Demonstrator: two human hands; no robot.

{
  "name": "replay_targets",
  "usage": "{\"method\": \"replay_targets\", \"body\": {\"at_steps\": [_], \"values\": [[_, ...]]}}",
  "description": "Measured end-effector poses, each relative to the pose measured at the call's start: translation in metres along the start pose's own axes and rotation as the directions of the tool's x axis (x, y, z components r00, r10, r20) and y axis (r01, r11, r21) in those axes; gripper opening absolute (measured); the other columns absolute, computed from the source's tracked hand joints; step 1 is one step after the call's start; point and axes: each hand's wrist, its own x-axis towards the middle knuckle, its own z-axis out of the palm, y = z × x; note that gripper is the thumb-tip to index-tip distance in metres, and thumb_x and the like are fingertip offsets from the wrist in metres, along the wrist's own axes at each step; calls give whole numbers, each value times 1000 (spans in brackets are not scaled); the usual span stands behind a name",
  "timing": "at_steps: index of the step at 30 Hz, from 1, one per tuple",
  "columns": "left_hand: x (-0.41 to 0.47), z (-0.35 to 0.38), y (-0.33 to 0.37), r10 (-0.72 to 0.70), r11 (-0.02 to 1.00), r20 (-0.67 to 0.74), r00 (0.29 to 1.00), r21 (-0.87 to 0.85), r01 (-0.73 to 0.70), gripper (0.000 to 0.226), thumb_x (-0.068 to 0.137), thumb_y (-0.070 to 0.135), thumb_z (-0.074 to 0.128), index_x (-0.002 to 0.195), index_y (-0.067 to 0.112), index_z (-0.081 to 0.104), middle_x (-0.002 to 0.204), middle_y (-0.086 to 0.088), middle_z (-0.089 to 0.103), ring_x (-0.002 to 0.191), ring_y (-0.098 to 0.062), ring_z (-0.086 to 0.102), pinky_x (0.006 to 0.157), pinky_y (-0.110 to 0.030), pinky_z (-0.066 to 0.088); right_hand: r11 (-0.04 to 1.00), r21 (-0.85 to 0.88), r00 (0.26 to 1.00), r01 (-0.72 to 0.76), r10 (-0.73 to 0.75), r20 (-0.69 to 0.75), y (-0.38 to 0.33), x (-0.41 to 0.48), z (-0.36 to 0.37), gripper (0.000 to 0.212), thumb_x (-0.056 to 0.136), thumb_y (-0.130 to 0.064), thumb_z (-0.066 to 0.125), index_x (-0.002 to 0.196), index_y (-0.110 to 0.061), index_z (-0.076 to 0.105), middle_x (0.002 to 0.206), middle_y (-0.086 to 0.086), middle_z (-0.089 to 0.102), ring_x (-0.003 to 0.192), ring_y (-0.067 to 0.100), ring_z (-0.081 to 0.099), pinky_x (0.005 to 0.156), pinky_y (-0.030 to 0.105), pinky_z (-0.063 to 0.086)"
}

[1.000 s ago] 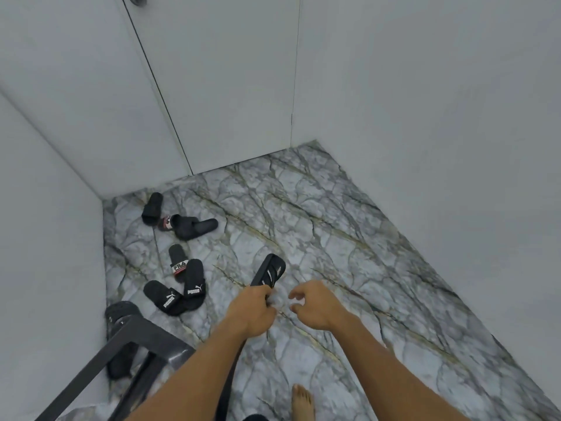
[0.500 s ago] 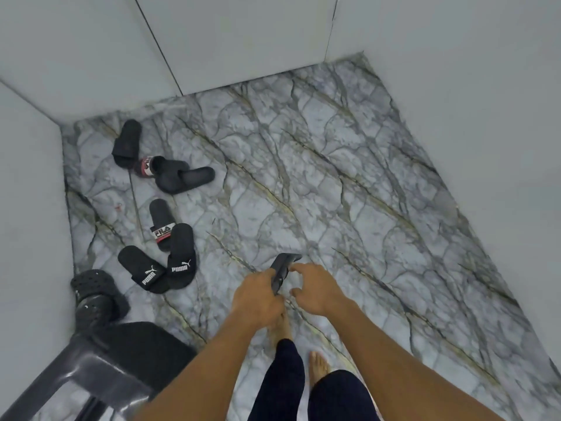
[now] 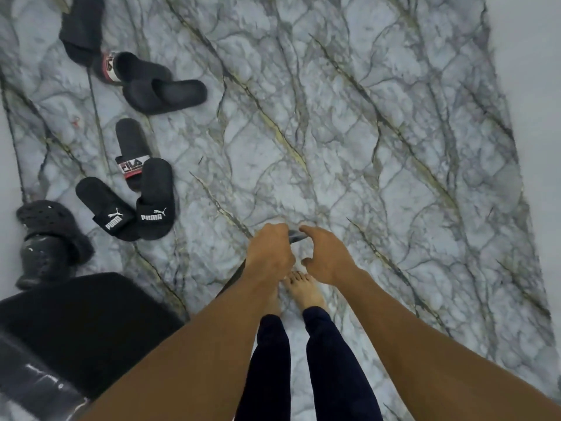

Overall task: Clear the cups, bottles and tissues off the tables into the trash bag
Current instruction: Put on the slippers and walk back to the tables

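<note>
Both hands meet low in the middle of the frame, above bare feet (image 3: 303,290) on the marble floor (image 3: 334,132). Left hand (image 3: 268,253) is curled tight round a dark strip (image 3: 296,237), which runs out below the fist toward the lower left. Right hand (image 3: 328,259) lays its forefinger on the strip's upper end, thumb apart; whether it grips I cannot tell. Whether the strip is the trash bag is unclear. Black slides (image 3: 151,199) lie scattered at the upper left, a black chair seat (image 3: 91,323) at the lower left
</note>
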Motion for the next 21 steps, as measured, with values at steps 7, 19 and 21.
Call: {"method": "replay_targets", "body": {"at_steps": [7,19,21], "values": [[-111,-82,-27,-163,981,-276,947,-150,125,14,77,22,73,72,19,60,59,4,53,53,-15,51,45,-26,35,961,-103,963,255,-244,110,-41,-34,-51,84,77,-22,77,148,-25,32,151,1,37,138,19,30,108,19,18],[-427,-200,-112,-406,877,-546,733,-458,145,16,63,37,67,61,22,62,47,6,53,43,-17,49,43,-32,42,463,-309,557,831,-683,473,-269,-144,-46,79,66,-24,81,139,-24,50,142,-2,51,141,21,32,114,43,30],[-467,-203,-125,-426,871,-592,684,-473,133,23,62,44,64,62,21,64,48,8,54,44,-15,49,44,-32,42,418,-280,501,864,-660,560,-298,-169,-26,65,66,-10,72,128,-24,61,136,1,56,135,22,40,109,44,38]]}}
